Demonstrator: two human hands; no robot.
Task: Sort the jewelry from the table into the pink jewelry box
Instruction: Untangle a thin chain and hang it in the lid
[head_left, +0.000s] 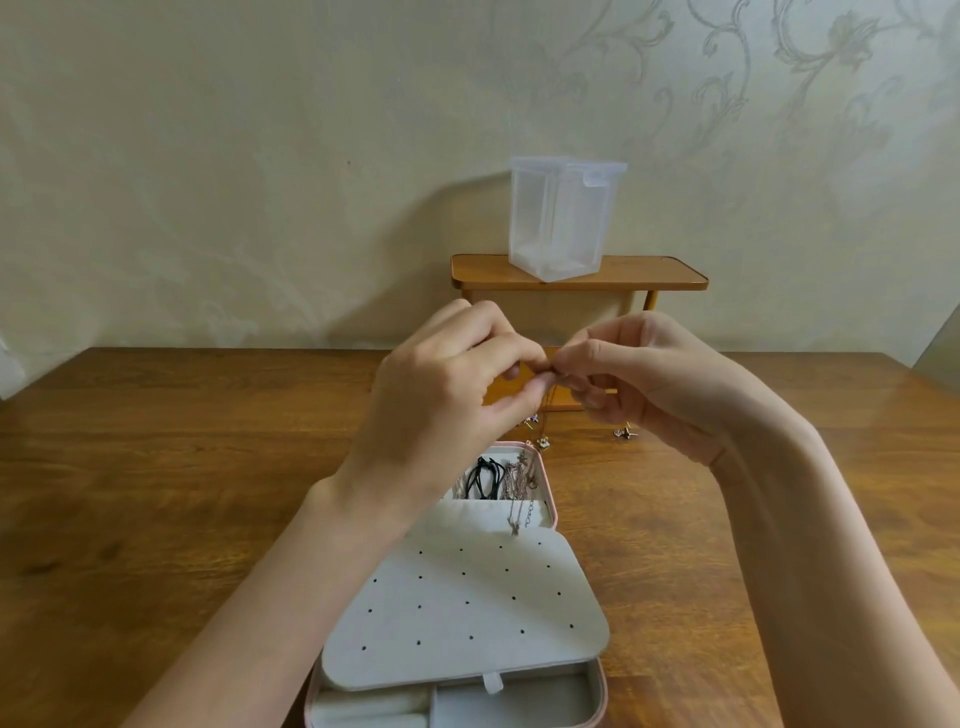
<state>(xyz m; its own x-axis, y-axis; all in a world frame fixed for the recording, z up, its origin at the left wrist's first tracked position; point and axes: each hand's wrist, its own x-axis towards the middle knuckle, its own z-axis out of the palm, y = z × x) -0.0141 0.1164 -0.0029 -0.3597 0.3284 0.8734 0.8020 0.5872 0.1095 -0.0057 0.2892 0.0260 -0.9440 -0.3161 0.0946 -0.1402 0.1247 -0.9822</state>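
Wooden table (156, 493), open pink jewelry box (551, 512); both hands' fingers (524, 358) pinch a thin chain (548, 410); no legible writing.

A single wide-angle head camera is looking forward and down from the person's own position, sitting close over the bench (156, 467). It is facing the wall (260, 156) behind, taking in both forearms reaching forward from the lower edge.
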